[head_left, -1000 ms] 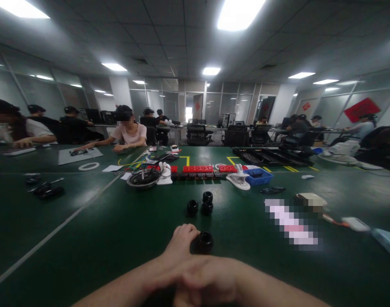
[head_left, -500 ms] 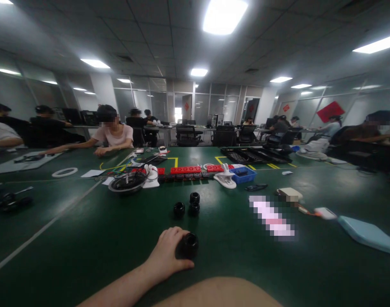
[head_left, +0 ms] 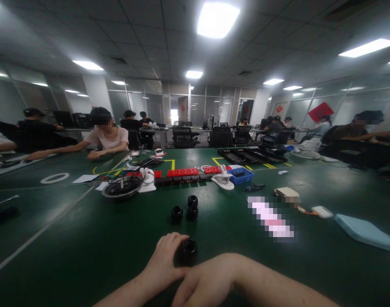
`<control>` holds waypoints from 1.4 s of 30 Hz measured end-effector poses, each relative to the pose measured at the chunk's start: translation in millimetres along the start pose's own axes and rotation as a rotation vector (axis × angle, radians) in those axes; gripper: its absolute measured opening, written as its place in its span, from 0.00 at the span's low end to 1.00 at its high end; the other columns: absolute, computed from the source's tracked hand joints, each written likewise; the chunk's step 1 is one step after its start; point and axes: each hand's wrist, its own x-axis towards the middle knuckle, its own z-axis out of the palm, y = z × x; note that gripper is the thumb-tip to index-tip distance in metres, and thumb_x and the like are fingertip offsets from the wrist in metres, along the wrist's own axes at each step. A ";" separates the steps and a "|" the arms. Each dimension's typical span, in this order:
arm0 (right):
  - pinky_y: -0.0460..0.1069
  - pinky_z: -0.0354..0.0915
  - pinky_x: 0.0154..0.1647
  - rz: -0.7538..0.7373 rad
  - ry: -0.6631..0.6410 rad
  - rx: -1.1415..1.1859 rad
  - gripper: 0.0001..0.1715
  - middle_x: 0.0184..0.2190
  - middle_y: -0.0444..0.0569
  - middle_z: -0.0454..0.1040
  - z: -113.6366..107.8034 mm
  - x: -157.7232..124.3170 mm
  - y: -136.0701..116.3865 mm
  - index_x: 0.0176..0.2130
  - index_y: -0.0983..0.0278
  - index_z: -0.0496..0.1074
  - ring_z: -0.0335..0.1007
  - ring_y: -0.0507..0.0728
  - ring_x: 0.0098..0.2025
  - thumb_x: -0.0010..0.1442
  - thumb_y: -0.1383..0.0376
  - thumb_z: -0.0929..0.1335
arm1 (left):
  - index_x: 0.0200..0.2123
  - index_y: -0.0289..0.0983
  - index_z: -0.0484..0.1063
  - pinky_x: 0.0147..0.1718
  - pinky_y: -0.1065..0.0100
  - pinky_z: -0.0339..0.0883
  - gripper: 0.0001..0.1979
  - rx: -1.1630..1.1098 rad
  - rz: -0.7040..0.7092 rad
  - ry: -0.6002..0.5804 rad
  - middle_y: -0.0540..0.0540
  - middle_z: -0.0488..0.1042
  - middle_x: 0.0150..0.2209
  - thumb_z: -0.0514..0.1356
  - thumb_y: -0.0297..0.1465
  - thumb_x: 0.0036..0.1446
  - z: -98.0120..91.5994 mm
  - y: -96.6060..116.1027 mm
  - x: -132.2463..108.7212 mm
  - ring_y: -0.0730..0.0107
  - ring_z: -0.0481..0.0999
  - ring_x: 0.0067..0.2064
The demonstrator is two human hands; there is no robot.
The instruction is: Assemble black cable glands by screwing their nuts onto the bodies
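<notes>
My left hand (head_left: 164, 260) rests on the green table (head_left: 86, 238) with its fingers curled round a black threaded fitting (head_left: 189, 249) that stands upright on the mat. My right hand (head_left: 203, 283) lies just below and right of it, fingers bent down against the left thumb; I cannot see anything in it. Three more black fittings (head_left: 186, 209) stand in a small group further out on the table, apart from both hands.
Beyond the fittings lie a round black dish (head_left: 122, 187), a row of red parts (head_left: 182, 172), a white clamp (head_left: 223, 181) and a blue bin (head_left: 241, 175). A pale blue case (head_left: 364, 230) is at right. Several people sit at the far side.
My right hand, out of view half a second ago with only the forearm showing, has come back up beside the left hand. The left hand still grips the black fitting. The camera has swung slightly right.
</notes>
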 end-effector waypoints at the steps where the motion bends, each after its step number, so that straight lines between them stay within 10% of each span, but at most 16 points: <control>1: 0.39 0.57 0.17 0.040 -0.059 0.066 0.18 0.13 0.36 0.60 -1.1 -7.6 3.9 0.37 0.68 0.72 0.56 0.43 0.14 0.56 0.58 0.62 | 0.47 0.43 0.63 0.46 0.60 0.56 0.27 0.002 0.000 -0.001 0.46 0.66 0.44 0.61 0.42 0.42 -0.2 0.8 -0.2 0.59 0.63 0.46; 3: 0.40 0.56 0.18 0.055 0.042 0.108 0.19 0.16 0.37 0.60 -2.9 -18.3 6.0 0.44 0.67 0.68 0.56 0.45 0.16 0.59 0.60 0.59 | 0.46 0.42 0.63 0.46 0.60 0.56 0.25 0.011 -0.007 -0.018 0.46 0.66 0.44 0.61 0.40 0.43 -1.1 1.8 0.1 0.59 0.63 0.45; 7: 0.46 0.59 0.30 0.038 0.876 -0.341 0.13 0.24 0.44 0.65 -5.7 -23.0 7.3 0.39 0.65 0.70 0.60 0.51 0.28 0.55 0.62 0.63 | 0.46 0.43 0.63 0.45 0.58 0.57 0.28 -0.007 -0.028 -0.040 0.47 0.65 0.45 0.63 0.39 0.39 -2.9 2.4 2.0 0.58 0.63 0.46; 9: 0.50 0.58 0.37 0.046 1.072 -0.567 0.14 0.32 0.47 0.67 -5.9 -18.3 15.5 0.39 0.65 0.69 0.60 0.55 0.36 0.52 0.62 0.65 | 0.46 0.43 0.63 0.45 0.58 0.56 0.29 -0.023 -0.028 -0.027 0.47 0.66 0.45 0.64 0.39 0.37 -3.0 2.7 2.9 0.57 0.63 0.46; 25: 0.55 0.53 0.49 -0.041 1.076 -0.663 0.33 0.45 0.52 0.62 10.8 7.4 62.3 0.49 0.64 0.60 0.55 0.60 0.46 0.46 0.54 0.68 | 0.37 0.38 0.65 0.44 0.58 0.59 0.16 -0.034 0.031 0.020 0.43 0.68 0.41 0.60 0.35 0.43 0.5 -1.5 4.7 0.58 0.66 0.42; 42: 0.68 0.37 0.56 -0.271 1.305 -0.976 0.37 0.56 0.58 0.47 11.6 -2.2 72.4 0.57 0.66 0.43 0.40 0.66 0.59 0.53 0.59 0.61 | 0.54 0.43 0.52 0.46 0.55 0.60 0.38 -0.153 0.000 0.138 0.44 0.61 0.50 0.63 0.34 0.39 10.3 -14.1 2.5 0.59 0.65 0.46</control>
